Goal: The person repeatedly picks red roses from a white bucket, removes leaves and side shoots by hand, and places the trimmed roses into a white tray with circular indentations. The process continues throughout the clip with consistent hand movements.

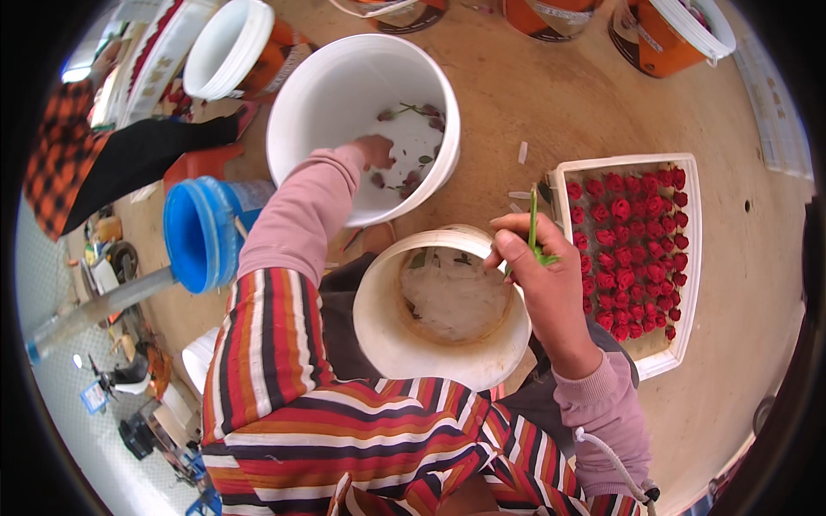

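Observation:
My left hand (pixel 375 153) reaches down inside a tall white plastic bucket (pixel 310 109). Several dark red rosebuds on short stems lie on the bucket's floor, among them a bud (pixel 386 115) near the far side and another bud (pixel 378 180) just below my fingers. Whether those fingers grip anything is unclear. Between the thumb and fingers of my right hand (pixel 542 277) is an upright green flower stem (pixel 533 216) with small leaves. That hand is over the right rim of a smaller white bucket (pixel 387 335), which holds pale translucent scraps (pixel 452 297) and some leaves.
On the right sits a white foam tray (pixel 690 258) with rows of red roses (pixel 623 242). A blue bucket (pixel 200 235) stands at left, and orange buckets (pixel 658 39) line the far side. Another person in a checked garment (pixel 64 148) is at far left. Plastic bits (pixel 523 152) litter the floor.

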### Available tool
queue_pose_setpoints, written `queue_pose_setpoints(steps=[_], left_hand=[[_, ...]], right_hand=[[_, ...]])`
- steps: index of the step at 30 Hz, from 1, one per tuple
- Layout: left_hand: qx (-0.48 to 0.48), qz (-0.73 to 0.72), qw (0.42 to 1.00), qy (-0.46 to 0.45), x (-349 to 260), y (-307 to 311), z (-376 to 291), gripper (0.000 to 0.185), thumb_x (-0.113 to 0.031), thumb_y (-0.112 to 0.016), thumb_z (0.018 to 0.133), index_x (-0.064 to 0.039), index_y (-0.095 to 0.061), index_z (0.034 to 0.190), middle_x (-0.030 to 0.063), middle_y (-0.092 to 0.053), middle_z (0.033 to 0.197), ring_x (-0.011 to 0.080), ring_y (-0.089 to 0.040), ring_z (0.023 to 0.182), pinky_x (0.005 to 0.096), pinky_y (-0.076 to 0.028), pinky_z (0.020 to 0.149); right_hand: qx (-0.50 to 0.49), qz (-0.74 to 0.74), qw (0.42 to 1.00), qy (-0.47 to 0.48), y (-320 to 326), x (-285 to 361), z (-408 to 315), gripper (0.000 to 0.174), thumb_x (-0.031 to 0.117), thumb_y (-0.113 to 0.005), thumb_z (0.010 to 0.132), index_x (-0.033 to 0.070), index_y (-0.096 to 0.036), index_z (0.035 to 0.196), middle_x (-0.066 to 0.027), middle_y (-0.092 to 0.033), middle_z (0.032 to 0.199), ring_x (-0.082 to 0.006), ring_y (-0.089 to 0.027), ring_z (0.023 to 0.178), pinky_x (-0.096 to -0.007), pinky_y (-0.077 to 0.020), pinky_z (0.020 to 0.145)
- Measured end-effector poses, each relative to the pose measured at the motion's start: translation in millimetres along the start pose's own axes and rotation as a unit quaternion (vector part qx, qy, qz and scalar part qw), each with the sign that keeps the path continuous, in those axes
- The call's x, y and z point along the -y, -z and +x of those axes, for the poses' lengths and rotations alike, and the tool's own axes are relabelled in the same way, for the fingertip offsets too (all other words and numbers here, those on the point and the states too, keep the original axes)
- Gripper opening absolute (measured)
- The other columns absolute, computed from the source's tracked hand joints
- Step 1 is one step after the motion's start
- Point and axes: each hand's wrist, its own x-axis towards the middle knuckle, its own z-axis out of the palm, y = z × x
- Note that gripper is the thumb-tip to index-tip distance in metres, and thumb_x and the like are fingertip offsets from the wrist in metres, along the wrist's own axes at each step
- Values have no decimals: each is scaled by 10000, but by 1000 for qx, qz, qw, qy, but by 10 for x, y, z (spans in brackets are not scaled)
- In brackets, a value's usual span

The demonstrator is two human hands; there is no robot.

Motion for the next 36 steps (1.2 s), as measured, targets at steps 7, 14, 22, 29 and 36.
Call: queue_pose_setpoints(steps=[7,14,22,29,36], left_hand=[[-390,-274,853,-211,-744,566,-2069,344,-233,-794,835,-31,-619,1052,114,-663,896,229,-624,812,336,-509,745],[-391,-403,752,-346,-1538,-27,-2850,271,-32,-711,890,-27,-659,1155,74,-658,1073,148,-647,902,293,-538,783],[-351,-444,778,-272,-1530,-120,-2665,114,-17,-649,920,27,-654,1025,66,-663,1026,119,-638,859,261,-528,753],[-410,-455,756,-230,-1537,-184,-2541,55,-26,-639,915,22,-613,925,109,-680,1058,160,-648,879,307,-524,807],[-505,-444,695,-253,-1569,-151,-2521,94,-20,-616,902,23,-616,985,175,-669,1176,235,-686,999,357,-541,865]], right_hand=[[9,49,999,19,-203,-51,114,522,261,-670,975,40,-484,1410,-77,-673,1118,-123,-687,897,-236,-475,641],[107,102,989,1,-259,-99,120,467,216,-692,970,52,-530,1376,-42,-671,1105,-66,-653,829,-192,-424,597],[-15,-101,976,194,-283,-245,159,441,183,-751,894,5,-587,1262,-83,-689,1067,-136,-653,945,-285,-526,827],[-1,-102,983,154,-337,-292,282,437,201,-762,890,17,-595,1250,-79,-693,1072,-129,-641,962,-283,-520,847],[22,17,994,106,-394,-192,270,391,152,-723,932,37,-584,1280,-66,-680,1078,-86,-631,940,-230,-513,763]])
